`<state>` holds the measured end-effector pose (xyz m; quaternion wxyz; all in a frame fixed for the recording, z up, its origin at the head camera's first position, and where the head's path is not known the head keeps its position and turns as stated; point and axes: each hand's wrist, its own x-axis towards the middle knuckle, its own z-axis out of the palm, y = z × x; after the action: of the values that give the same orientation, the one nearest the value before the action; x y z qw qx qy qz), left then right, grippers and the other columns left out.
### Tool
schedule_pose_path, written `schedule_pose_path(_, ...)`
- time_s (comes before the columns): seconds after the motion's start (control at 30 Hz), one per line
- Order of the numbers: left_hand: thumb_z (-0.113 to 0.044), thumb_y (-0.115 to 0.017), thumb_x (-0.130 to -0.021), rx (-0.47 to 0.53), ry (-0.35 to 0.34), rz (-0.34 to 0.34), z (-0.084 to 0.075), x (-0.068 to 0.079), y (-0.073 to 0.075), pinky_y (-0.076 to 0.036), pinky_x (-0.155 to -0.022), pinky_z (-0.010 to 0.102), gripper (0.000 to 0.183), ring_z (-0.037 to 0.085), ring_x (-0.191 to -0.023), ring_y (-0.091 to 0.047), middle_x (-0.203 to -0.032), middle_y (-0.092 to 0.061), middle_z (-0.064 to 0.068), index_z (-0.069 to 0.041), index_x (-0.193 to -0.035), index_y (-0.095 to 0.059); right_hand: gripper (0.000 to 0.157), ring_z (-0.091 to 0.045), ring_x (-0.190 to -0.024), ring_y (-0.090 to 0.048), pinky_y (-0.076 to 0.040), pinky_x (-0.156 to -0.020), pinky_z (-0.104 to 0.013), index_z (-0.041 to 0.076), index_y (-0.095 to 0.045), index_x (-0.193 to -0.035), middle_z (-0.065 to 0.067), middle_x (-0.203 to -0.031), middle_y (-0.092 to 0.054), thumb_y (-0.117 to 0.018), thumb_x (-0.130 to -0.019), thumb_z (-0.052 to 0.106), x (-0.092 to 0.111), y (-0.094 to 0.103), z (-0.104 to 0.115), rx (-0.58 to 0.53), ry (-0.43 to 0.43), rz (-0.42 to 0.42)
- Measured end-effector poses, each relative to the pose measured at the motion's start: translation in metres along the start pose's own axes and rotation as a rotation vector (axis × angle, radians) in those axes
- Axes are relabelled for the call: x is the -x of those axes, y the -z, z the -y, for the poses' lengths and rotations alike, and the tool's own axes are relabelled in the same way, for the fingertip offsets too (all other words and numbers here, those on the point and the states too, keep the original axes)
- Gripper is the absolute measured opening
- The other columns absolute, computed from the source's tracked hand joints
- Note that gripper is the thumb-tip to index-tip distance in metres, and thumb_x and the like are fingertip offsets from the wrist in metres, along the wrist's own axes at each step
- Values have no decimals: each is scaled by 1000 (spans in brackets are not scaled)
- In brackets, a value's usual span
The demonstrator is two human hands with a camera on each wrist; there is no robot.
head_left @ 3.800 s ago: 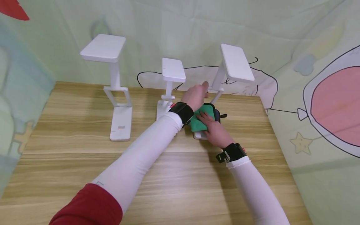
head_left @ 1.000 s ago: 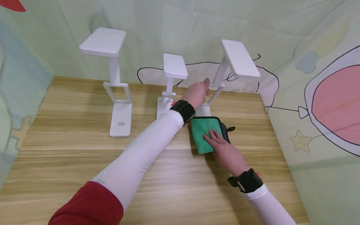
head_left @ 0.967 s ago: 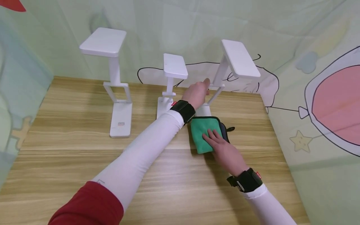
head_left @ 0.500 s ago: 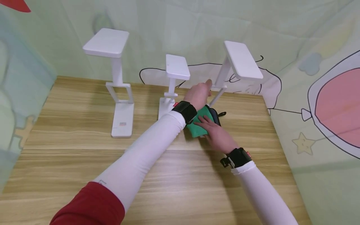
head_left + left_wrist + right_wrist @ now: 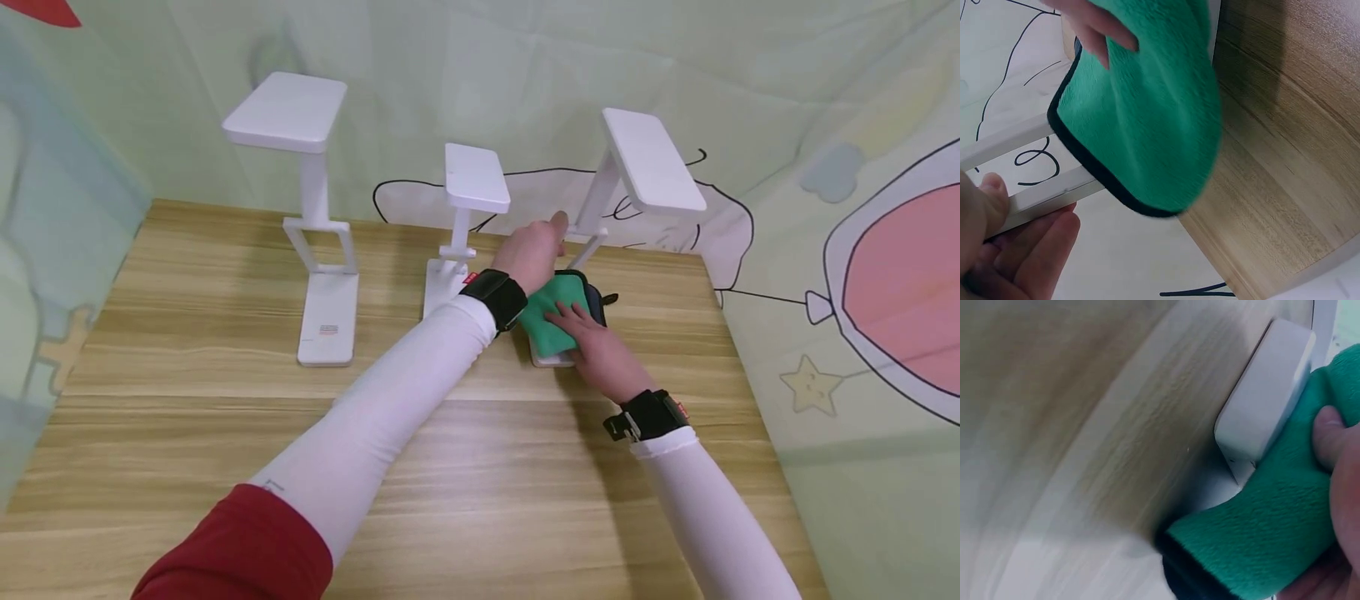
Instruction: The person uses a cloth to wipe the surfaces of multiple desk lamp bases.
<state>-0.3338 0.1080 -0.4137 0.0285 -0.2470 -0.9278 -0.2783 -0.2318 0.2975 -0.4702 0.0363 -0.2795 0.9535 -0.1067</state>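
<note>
A white folding stand (image 5: 652, 167) with a tilted top plate stands at the right. My left hand (image 5: 528, 254) grips its hinged side frame (image 5: 1054, 197); the thumb lies on one side of the bar and the fingers curl round the other. Below it, a green plush cloth (image 5: 555, 312) with black edging and a dark back lies over the stand's base (image 5: 1266, 394). My right hand (image 5: 607, 358) holds this cloth against the base. In the right wrist view its thumb (image 5: 1329, 428) presses into the cloth, with other fingers lower down. The base is mostly covered.
A smaller white stand (image 5: 476, 179) rises just left of my left hand, its base partly behind that wrist. Farther left is a taller white stand (image 5: 288, 108). All stand on a wooden table (image 5: 480, 500), near a printed cloth backdrop (image 5: 405, 83).
The right hand and cloth have gone from beyond the base's front end, up the base toward the hinge, then slightly right. My left hand keeps its grip on the stand.
</note>
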Motion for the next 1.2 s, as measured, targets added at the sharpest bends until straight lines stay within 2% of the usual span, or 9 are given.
schedule_pose_path(0.17,-4,-60,-97,4,-2,-4,1,1,-1,-52,-66,24,25,9,-82,-63,-103,-68,-5,-12,-119,-51,57,-38,-136,-34,-53,-86,-53,10,-47,-146,-17,-153,-38,-60,-92,-4,20,7,10,63,-64,24)
schedule_pose_path(0.27,-3,-61,-96,9,0,3,0,1,-1,-52,-65,24,26,9,-81,-62,-102,-67,-5,-12,-118,-51,55,-39,-133,-38,-58,-69,-44,10,-49,-145,-19,-151,-41,-60,-92,-3,33,12,21,86,-100,59)
schedule_pose_path(0.4,-3,-61,-97,13,0,4,-2,1,-1,-51,-65,24,26,9,-80,-61,-102,-67,-5,-12,-119,-51,53,-40,-130,-42,-51,-49,-32,9,-51,-143,-20,-147,-44,-59,-92,-4,46,20,42,106,-137,113)
schedule_pose_path(0.47,-2,-61,-96,11,-5,0,-1,0,0,-51,-64,24,26,9,-80,-62,-103,-68,-4,-11,-119,-51,52,-40,-129,-42,-48,-46,-29,9,-52,-142,-20,-146,-46,-59,-92,-4,49,22,51,115,-141,133)
schedule_pose_path(0.63,0,-61,-96,11,-5,-13,3,1,2,-51,-61,23,26,9,-78,-62,-101,-68,-4,-11,-117,-52,52,-38,-131,-42,-55,-53,-32,12,-54,-141,-19,-145,-48,-61,-92,-1,47,19,68,113,-93,155)
schedule_pose_path(0.73,0,-60,-96,12,8,-14,6,3,1,-51,-61,24,24,10,-78,-62,-101,-68,-4,-11,-116,-52,52,-37,-132,-41,-59,-69,-42,13,-54,-141,-19,-145,-48,-62,-92,-1,39,15,71,92,-38,145)
schedule_pose_path(0.83,-1,-61,-95,18,27,-10,8,5,-1,-52,-62,25,24,11,-80,-64,-102,-69,-4,-11,-116,-53,52,-37,-133,-39,-54,-87,-50,12,-54,-141,-19,-146,-47,-61,-91,-2,30,11,67,67,8,135)
schedule_pose_path(0.9,-1,-62,-95,18,34,-11,8,6,-2,-52,-63,25,25,11,-82,-64,-102,-69,-4,-11,-116,-52,52,-37,-134,-38,-47,-97,-54,11,-53,-141,-19,-146,-46,-60,-91,-2,23,9,63,60,35,126)
schedule_pose_path(1.2,-4,-61,-96,-12,0,1,6,3,-4,-52,-61,25,25,11,-83,-65,-104,-69,-5,-13,-117,-50,59,-39,-137,-31,-47,-97,-55,8,-50,-143,-20,-150,-42,-62,-88,-7,-13,3,39,20,36,62)
